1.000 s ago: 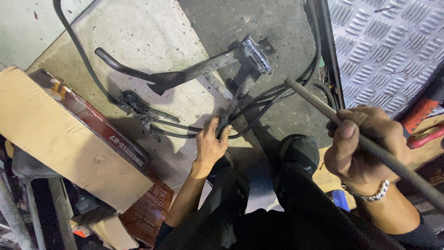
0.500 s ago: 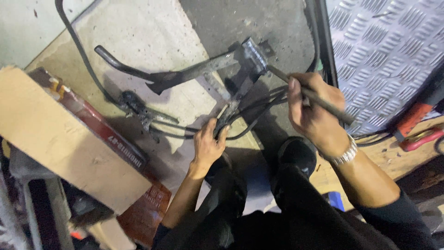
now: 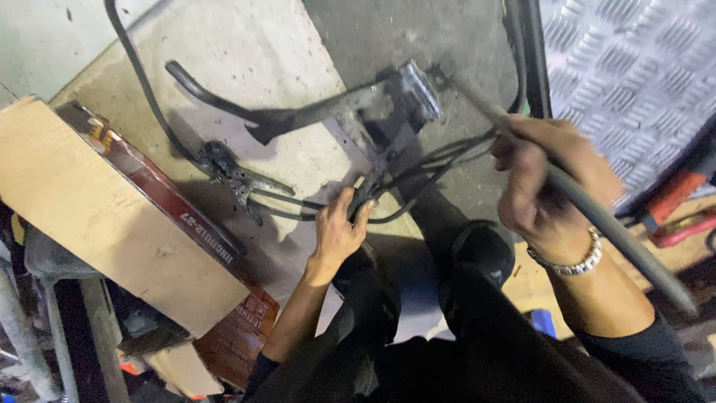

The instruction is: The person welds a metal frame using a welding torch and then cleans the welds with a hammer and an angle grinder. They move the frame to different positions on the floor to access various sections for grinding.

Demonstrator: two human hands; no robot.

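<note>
A dark metal bracket with a long curved arm [image 3: 313, 112] lies on the concrete floor [image 3: 246, 52], with black cables [image 3: 425, 160] running from it. My left hand [image 3: 337, 233] grips the lower end of the bracket where the cables bunch. My right hand [image 3: 541, 183] is closed around a long grey metal rod [image 3: 597, 216]. The rod's tip points at the bracket's shiny plate [image 3: 419, 91] and is at or very close to it. A silver bracelet sits on my right wrist.
A cardboard box [image 3: 104, 216] with a red printed side lies at the left. Diamond-pattern metal plate [image 3: 634, 67] fills the upper right, with red tool handles [image 3: 682, 220] below it. My dark-trousered knees [image 3: 477, 254] are just under the hands.
My right hand swung the rod from the far right in toward the bracket, bringing its tip to the shiny plate. My left hand stayed on the bracket's lower end.
</note>
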